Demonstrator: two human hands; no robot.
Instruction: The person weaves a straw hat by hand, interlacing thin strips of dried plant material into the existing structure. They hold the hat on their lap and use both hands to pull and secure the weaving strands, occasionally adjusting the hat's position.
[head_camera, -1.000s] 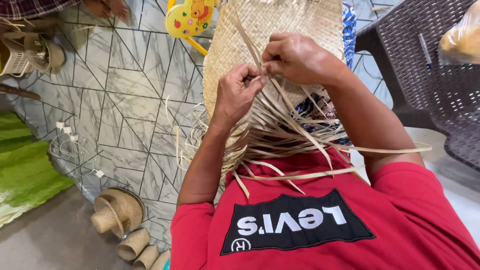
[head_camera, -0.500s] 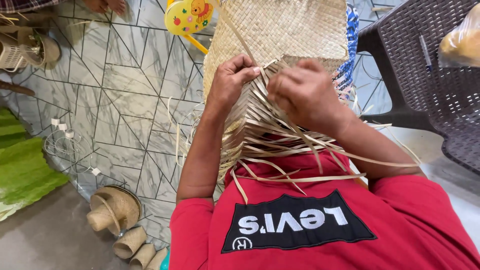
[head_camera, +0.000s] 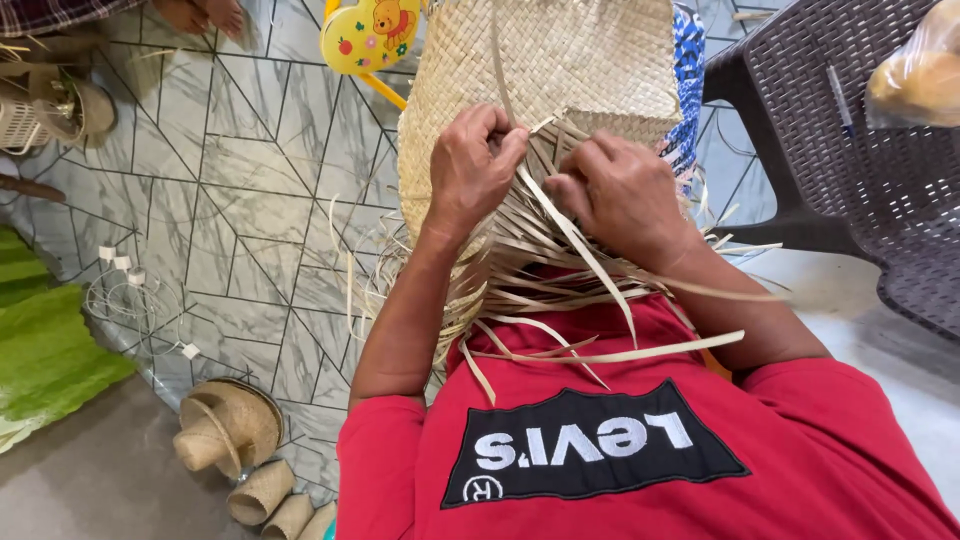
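We are looking down at one woven mat (head_camera: 560, 60) of pale straw, half finished, held up in front of our chest with its woven part away from us and its loose strips (head_camera: 560, 300) fanning back over our lap. There are too many loose strips to count; they cross and spill to both sides. Our left hand (head_camera: 478, 165) sits at the weaving edge, fingers curled down and pinched on a few strips, wrist bent, forearm running straight back to the red sleeve. Our right hand (head_camera: 620, 190) is just beside it, knuckles up, fingers tucked under and closed on the strips at the same edge; one long strip (head_camera: 580, 240) runs out between the two hands toward us. The hands are close together but not touching.

Beyond the left hand we see one yellow plastic piece with a cartoon bear (head_camera: 372, 32) on the tiled floor (head_camera: 230, 200). Further left, down by our elbow, lie one woven hat (head_camera: 228, 428) and three small woven cups (head_camera: 285, 505) in a row. One green mat (head_camera: 40, 350) lies well to the left. To the right of the right hand stands one dark wicker chair (head_camera: 860, 170) with one clear bag (head_camera: 920, 70) on it.
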